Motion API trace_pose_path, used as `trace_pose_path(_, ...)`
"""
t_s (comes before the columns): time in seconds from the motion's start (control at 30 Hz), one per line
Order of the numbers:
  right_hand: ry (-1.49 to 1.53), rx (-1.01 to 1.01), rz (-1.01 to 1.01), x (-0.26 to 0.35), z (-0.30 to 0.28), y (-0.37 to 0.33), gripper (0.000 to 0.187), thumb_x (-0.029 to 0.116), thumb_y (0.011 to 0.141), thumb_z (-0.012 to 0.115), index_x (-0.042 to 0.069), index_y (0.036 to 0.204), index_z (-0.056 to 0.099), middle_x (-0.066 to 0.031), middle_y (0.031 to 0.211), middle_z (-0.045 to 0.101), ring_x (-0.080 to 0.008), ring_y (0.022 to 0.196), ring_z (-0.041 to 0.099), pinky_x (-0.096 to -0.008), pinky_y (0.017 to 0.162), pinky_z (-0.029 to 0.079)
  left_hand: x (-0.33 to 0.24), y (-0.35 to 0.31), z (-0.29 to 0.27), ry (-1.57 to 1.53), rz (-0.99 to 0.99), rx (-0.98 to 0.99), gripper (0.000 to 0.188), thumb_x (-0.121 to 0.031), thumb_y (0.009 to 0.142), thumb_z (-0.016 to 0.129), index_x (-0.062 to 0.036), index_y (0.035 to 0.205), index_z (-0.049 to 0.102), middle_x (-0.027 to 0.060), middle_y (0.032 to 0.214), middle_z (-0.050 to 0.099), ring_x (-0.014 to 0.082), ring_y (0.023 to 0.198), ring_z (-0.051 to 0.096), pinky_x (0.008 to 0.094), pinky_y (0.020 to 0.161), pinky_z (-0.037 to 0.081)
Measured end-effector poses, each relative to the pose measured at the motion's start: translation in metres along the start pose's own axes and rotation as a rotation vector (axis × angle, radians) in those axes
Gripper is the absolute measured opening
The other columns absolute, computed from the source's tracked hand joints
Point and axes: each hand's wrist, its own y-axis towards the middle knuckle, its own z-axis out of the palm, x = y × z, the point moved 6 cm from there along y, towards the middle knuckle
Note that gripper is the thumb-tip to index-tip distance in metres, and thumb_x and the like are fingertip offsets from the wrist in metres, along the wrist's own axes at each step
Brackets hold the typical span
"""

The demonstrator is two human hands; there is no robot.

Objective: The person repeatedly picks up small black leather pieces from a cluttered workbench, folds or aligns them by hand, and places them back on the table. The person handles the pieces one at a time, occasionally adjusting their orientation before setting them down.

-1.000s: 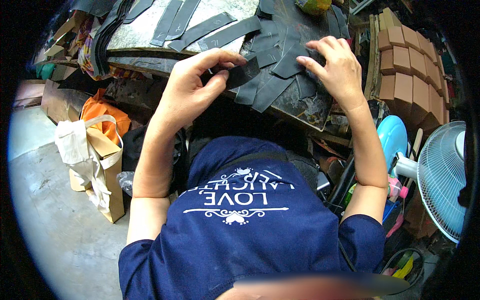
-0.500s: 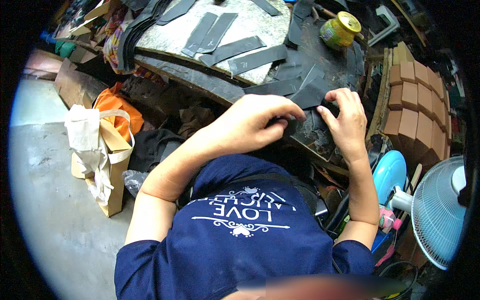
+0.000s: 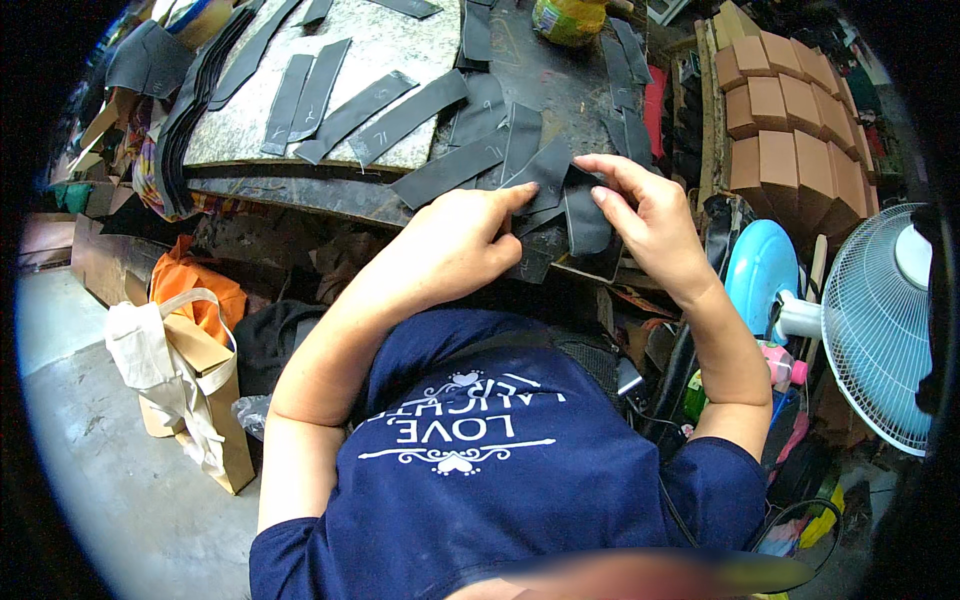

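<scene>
Several flat, black leather-like strips with pale marks lie on the work table. My left hand (image 3: 460, 240) rests its stretched index finger on an overlapping black strip (image 3: 545, 172); its thumb stands apart, the other fingers are curled under. Beside it, my right hand (image 3: 650, 215) pinches the edge of a short black piece (image 3: 590, 215) between thumb and index finger. This piece hangs down toward the table's near edge. Another strip (image 3: 450, 170) lies just beyond my left hand.
More strips lie on a white speckled board (image 3: 225, 135), with a layered black stack (image 3: 180, 130) at its left. A yellow jar (image 3: 570, 20) stands at the back. To the right are stacked brown blocks (image 3: 790, 110) and a fan (image 3: 885, 320). A white bag (image 3: 145, 350) is lower left.
The view has shifted, so the table sits further left and higher. My left index finger has come down on a strip, and a short black piece now hangs from my right hand.
</scene>
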Motion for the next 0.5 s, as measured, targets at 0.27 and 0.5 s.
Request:
trace_pose_path(0.27, -0.064, -0.034, 0.141, -0.020, -0.018, 0.009, 0.028, 0.012, 0.092, 0.063, 0.002, 0.118, 0.064, -0.0129, 0.098, 0.069, -0.0154, 0.090, 0.064, -0.0284, 0.082, 0.050, -0.002, 0.001, 0.002, 0.111, 0.036, -0.019, 0.054, -0.008, 0.077, 0.057, 0.0031, 0.129, 0.056, 0.0230, 0.081, 0.065, 0.0330, 0.073, 0.066, 0.0378, 0.072, 0.051)
trace_pose_path(0.5, -0.121, -0.166, 0.322, -0.085, -0.078, 0.033, 0.029, 0.030, 0.094, 0.063, 0.002, 0.101, 0.067, -0.0041, 0.075, 0.063, -0.0092, 0.068, 0.057, -0.0270, 0.064, 0.047, -0.001, 0.000, -0.001, -0.008, 0.021, -0.015, 0.055, -0.003, 0.078, 0.055, 0.0011, 0.133, 0.053, 0.0138, 0.077, 0.061, 0.0180, 0.065, 0.057, 0.0299, 0.065, 0.048)
